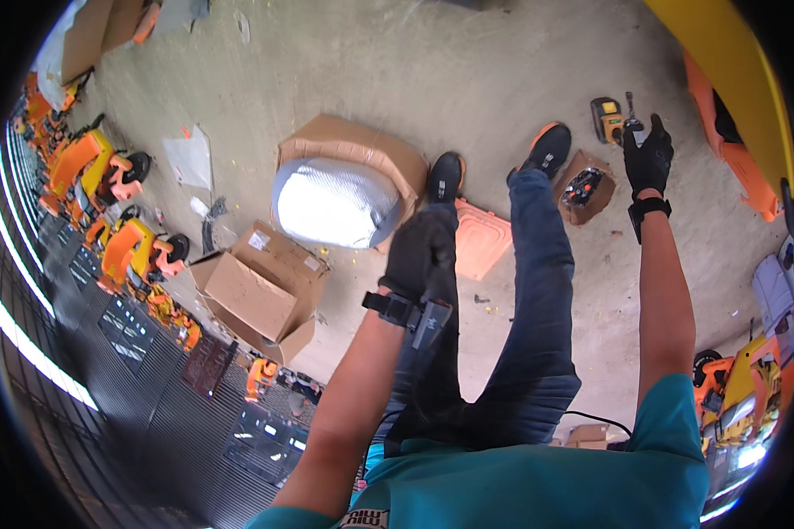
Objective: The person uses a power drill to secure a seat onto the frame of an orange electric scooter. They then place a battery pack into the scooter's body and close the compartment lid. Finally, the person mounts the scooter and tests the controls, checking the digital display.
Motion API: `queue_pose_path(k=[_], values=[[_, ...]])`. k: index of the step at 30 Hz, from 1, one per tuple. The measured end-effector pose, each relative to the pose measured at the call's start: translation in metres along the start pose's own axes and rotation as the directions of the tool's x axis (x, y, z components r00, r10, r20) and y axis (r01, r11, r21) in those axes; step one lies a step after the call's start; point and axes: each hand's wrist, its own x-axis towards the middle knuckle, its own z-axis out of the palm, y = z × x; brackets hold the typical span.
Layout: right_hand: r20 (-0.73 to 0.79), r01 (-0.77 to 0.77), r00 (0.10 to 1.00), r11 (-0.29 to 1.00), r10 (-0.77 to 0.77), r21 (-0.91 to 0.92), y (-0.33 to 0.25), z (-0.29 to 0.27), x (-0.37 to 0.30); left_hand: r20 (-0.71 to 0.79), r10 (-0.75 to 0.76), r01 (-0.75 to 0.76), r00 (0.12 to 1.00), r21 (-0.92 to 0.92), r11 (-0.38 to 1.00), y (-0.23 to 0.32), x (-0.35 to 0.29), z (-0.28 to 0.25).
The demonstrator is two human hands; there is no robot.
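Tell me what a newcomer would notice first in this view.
Probably the shiny silver-wrapped bundle, glaring left of the shoes, with brown cardboard along its far side. Next, the black-and-yellow power tool beside the black-gloved right grip, at upper right. The orange panel between the lower legs also stands out.

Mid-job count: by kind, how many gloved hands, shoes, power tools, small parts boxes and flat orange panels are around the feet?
Black-gloved hands: 2
Black shoes with orange edges: 2
Yellow-and-black power tool: 1
Small open brown cardboard box of parts: 1
Flat orange rectangular panel: 1
Total: 7
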Motion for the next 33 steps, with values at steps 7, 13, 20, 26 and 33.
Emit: queue_pose_path(k=[7, 13, 20, 26, 33], values=[[0.444, -0.098, 0.791, 0.631, -0.419, 0.769, -0.183, 0.109, -0.105, -0.216, -0.723, 0.305, 0.656, -0.8, 0.516, -0.158, -0.028, -0.128], [0.399, 0.384, 0.467, 0.588, -0.789, 0.712, -0.372, 0.22, -0.188, -0.104, -0.883, 0.246, 0.458, -0.94, 0.238, -0.263, -0.047, -0.199], [0.786, 0.006, 0.365, 0.846, -0.499, 0.534, -0.469, 0.259, -0.193, -0.105, -0.839, 0.226, 0.535, -0.938, 0.261, -0.291, -0.033, -0.203], [0.663, -0.122, -0.008, 0.659, -0.749, 0.743, -0.468, 0.186, -0.224, 0.029, -0.854, 0.215, 0.52, -0.972, 0.098, -0.324, -0.059, -0.197], [0.383, 0.17, 0.243, 0.427, -0.891, 0.888, -0.424, 0.082, -0.353, -0.155, -0.714, 0.177, 0.683, -0.913, 0.367, -0.297, -0.14, -0.239]])
